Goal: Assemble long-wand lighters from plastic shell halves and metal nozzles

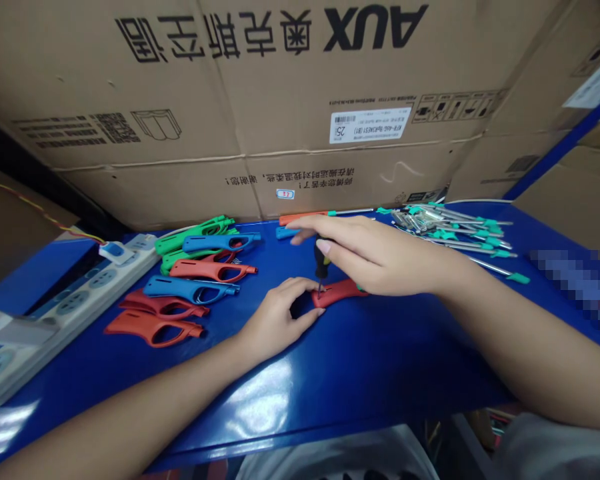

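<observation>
On the blue tabletop lies a red lighter casing (343, 291), its right end hidden under my right hand. Thumb and fingers of my left hand (285, 312) pinch the casing's left end. My right hand (363, 250) grips a screwdriver (322, 265) with a black and yellow handle, held upright. Its tip meets the casing near the left end, close to my left fingertips. Behind my right hand lie an orange lighter (305, 218) with a metal tube and a blue one (283, 233), partly covered.
Several green, blue and red lighter casings (190, 290) are stacked at the left, beside a white power strip (75, 303). Metal tubes with teal parts (450, 227) are heaped at the back right. A large cardboard sheet (280, 133) stands behind the table.
</observation>
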{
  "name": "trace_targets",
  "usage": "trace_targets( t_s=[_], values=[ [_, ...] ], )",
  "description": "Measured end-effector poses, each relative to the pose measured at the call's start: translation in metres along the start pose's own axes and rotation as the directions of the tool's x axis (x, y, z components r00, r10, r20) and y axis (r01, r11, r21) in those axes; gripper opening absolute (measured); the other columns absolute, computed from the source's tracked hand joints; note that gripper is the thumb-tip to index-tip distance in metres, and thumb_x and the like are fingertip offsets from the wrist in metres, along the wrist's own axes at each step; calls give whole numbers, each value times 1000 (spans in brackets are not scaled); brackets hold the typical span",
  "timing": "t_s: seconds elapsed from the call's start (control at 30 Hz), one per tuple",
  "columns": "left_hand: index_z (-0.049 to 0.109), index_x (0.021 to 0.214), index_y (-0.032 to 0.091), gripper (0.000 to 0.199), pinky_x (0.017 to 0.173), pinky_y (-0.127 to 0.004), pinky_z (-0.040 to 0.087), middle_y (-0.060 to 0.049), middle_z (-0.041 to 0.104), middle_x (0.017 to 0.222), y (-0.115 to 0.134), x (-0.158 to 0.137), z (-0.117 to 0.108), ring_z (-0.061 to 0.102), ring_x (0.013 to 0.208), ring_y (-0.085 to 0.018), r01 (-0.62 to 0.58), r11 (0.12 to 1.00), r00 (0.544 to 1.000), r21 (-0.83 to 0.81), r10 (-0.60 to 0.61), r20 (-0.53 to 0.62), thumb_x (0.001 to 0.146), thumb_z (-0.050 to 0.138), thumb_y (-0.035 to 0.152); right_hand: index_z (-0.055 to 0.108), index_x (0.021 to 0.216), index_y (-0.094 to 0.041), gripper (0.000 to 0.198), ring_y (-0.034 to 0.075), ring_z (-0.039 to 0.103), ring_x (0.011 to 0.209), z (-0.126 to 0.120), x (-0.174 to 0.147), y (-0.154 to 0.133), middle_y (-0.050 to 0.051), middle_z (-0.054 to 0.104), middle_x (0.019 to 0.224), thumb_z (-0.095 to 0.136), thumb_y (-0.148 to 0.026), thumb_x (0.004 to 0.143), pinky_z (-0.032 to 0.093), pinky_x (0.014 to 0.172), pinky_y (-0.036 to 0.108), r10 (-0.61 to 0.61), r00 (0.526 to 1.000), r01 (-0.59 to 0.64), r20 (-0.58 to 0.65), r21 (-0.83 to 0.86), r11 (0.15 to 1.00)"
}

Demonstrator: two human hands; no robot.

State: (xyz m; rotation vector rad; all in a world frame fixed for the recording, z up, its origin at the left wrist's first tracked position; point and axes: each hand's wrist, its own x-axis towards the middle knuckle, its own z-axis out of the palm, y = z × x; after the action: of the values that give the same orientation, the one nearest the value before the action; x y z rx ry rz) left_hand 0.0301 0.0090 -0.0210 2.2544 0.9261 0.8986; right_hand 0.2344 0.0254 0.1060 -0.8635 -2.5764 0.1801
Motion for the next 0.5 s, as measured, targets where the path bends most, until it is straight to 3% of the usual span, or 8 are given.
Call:
trace_targets(
  t_s=[0.07,0.17,0.23,0.3,0.37,0.5],
  values=[
    [63,111,21,26,98,-39,53,-6,71,113,0,0,0,67,108,-22,-9,1000,1000,4,9,-10,87,71,16,65,124,-17,37,18,67,80,1,0,0,7,75,96,42,-38,103,42,70,28,-11,1000,11,8,-28,1000],
    [63,111,21,26,99,-39,52,-6,72,115,0,-1,1,67,109,-22,-14,1000,1000,4,14,-16,87,71,16,71,96,-16,49,20,63,68,2,1,0,6,70,72,44,-56,100,37,63,30,64,997,-72,-46,-215,974],
    [63,111,21,26,97,-39,53,-6,72,114,1,-1,1,67,108,-22,-7,1000,1000,0,7,-12,87,71,17,69,107,-15,44,20,64,72,1,1,0,7,72,81,38,-46,104,37,64,29,90,995,-97,-44,-193,976],
    [63,111,21,25,96,-39,53,-7,71,113,1,-1,1,67,107,-22,-1,1000,1000,-4,1,-7,87,70,17,58,131,-18,38,17,65,76,-1,0,-1,7,74,99,34,-30,105,40,66,28,72,997,-71,17,-37,997],
    [63,111,21,25,97,-39,53,-6,71,113,0,-1,1,67,108,-22,-5,1000,1000,-4,5,-10,87,71,17,51,140,-20,39,15,65,74,-2,0,0,5,74,102,39,-28,104,42,67,26,35,996,-41,84,79,996],
    [63,111,21,26,100,-39,51,-6,72,115,0,0,0,67,110,-22,-8,1000,1000,-2,8,-13,87,71,16,70,107,-17,43,20,66,71,1,0,0,6,73,78,52,-55,98,43,67,30,79,997,-78,0,-153,985]
  ],
)
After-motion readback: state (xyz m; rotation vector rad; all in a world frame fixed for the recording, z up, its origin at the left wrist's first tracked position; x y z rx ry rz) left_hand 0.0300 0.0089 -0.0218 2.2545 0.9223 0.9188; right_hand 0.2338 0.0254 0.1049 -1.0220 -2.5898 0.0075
